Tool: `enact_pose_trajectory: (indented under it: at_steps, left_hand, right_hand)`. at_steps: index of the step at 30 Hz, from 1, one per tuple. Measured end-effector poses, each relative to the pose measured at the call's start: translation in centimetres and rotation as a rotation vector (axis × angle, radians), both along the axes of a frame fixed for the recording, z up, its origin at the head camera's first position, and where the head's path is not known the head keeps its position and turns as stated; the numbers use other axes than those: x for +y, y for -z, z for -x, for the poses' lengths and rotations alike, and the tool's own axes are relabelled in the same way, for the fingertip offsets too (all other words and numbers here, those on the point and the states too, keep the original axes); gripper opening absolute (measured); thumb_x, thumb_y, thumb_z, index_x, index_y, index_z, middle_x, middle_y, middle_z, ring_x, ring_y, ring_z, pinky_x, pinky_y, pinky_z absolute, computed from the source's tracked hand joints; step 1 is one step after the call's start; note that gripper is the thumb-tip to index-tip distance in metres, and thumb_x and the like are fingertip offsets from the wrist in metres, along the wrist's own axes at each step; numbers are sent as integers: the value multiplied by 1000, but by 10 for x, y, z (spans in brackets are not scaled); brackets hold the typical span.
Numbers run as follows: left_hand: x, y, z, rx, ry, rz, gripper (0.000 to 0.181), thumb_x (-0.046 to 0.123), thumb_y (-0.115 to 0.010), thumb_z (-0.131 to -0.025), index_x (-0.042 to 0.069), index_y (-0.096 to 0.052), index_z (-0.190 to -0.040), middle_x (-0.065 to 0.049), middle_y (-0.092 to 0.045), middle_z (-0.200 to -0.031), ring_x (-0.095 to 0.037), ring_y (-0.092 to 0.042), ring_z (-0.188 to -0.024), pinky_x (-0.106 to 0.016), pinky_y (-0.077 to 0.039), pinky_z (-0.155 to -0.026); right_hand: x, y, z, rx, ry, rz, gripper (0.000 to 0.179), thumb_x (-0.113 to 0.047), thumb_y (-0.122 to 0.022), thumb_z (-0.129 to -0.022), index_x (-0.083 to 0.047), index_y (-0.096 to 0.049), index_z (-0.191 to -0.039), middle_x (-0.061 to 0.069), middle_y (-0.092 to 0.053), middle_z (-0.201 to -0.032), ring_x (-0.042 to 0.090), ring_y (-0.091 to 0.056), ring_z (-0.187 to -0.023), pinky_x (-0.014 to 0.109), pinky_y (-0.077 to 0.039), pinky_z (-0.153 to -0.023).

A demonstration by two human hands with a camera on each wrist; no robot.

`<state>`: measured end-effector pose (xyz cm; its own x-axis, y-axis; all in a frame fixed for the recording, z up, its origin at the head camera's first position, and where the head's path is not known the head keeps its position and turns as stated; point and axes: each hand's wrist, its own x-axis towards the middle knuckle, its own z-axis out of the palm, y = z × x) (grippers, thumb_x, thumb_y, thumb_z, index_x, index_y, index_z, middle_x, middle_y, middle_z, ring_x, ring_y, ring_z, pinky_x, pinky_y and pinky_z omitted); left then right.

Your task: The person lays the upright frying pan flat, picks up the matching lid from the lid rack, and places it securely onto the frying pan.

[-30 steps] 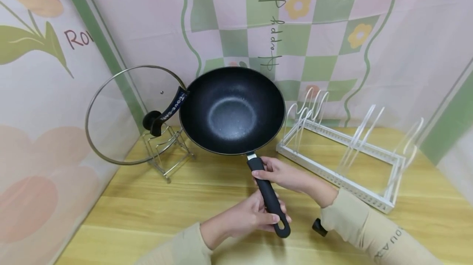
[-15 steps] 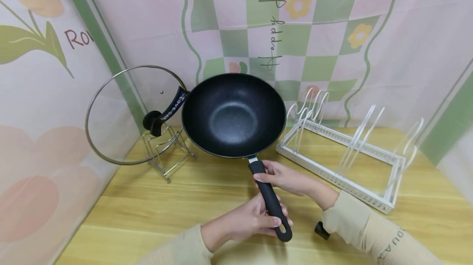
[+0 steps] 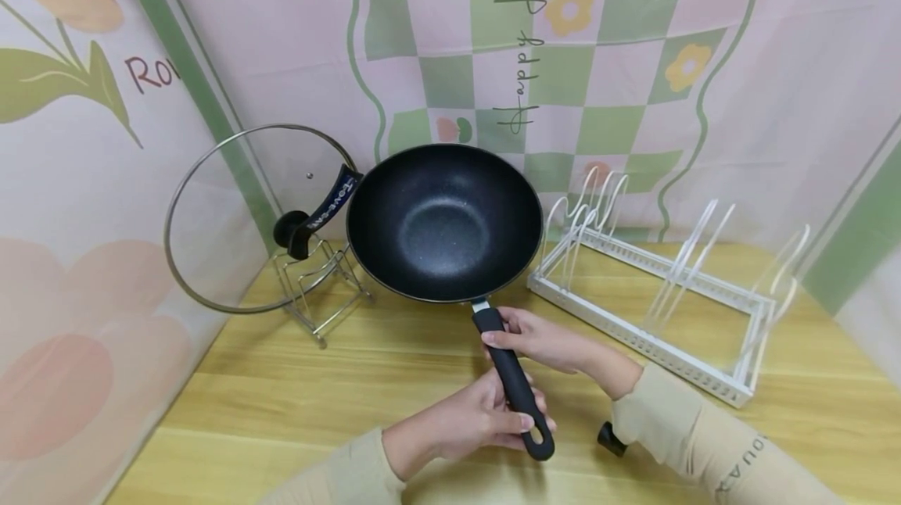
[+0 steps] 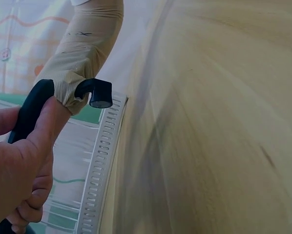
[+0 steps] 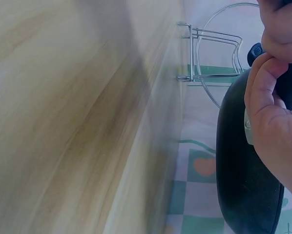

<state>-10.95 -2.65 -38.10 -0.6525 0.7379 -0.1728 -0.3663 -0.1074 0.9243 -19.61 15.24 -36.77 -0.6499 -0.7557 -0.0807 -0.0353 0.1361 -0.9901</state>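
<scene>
Both hands hold a black wok (image 3: 445, 235) up over the wooden table, its dark inside facing the head camera. My left hand (image 3: 479, 417) grips the lower end of the black handle (image 3: 517, 388), thumb near the hanging hole. Closer to the pan, my right hand (image 3: 531, 337) grips the handle's upper part, thumb on top. In the right wrist view the wok's rounded outside (image 5: 243, 161) shows above the tabletop, with the curled right hand (image 5: 275, 105) beside it. The left wrist view shows the left thumb and a finger pinching the handle's end (image 4: 33, 109).
A glass lid (image 3: 232, 255) stands upright in a small wire stand (image 3: 317, 294) on the left, its black knob overlapping the wok's edge in the head view. On the right lies a white rack (image 3: 633, 333) with upright wire dividers. Patterned cloth (image 3: 493, 36) hangs behind the wooden table (image 3: 281, 403).
The wok has dipped slightly toward the table, its far rim lower in the head view. Both hands keep the same grip on the handle.
</scene>
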Motion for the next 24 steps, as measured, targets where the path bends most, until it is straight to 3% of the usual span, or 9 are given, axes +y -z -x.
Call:
enact_pose_trajectory:
  at_steps: [8, 24]
  left_hand:
    - [-1, 2, 0, -18, -6, 11, 35, -10, -49, -101, 2, -39, -132, -15, -60, -123, -35, -60, -125, -52, -51, -101]
    - [-1, 2, 0, -35, 8, -3, 33, -9, -49, -101, 4, -38, -130, -9, -58, -119, -33, -60, -126, -51, -50, -102]
  right_hand:
    - [-2, 3, 0, -18, 7, -1, 28, -15, -53, -107, 9, -47, -119, 10, -66, -98, 16, -63, -89, 26, -53, -83]
    - [-4, 7, 1, -45, 11, 3, 31, -15, -54, -107, 12, -46, -119, 13, -65, -100, 15, -63, -89, 25, -54, -82]
